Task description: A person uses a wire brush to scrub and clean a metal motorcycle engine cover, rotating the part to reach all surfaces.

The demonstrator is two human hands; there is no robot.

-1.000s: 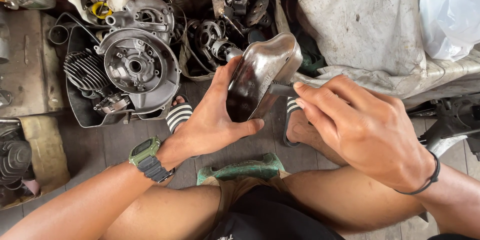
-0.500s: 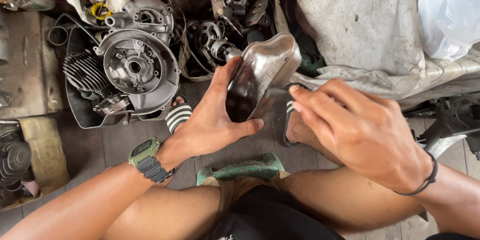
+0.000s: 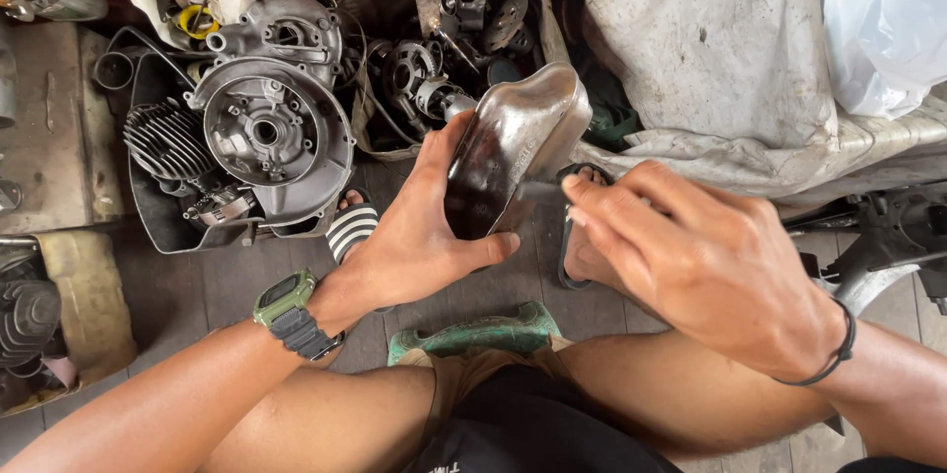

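My left hand [image 3: 419, 236], with a green watch on its wrist, grips a shiny metal engine cover [image 3: 513, 147] from below and holds it tilted above my knees. My right hand [image 3: 705, 256] pinches a small dark tool [image 3: 541, 191] between the fingertips, its tip against the cover's right edge. Most of the tool is hidden by my fingers. My feet in sandals rest on the wooden floor under the cover.
A grey engine case [image 3: 266, 133] with a finned cylinder lies in a black tray at the left. A second tray of loose engine parts [image 3: 444, 49] stands behind the cover. A dirty white cloth [image 3: 710, 59] covers something at the right. A green stool [image 3: 473, 335] shows between my legs.
My right hand has shifted slightly left along the cover's edge with the tool. The left hand and the cover stay almost where they were.
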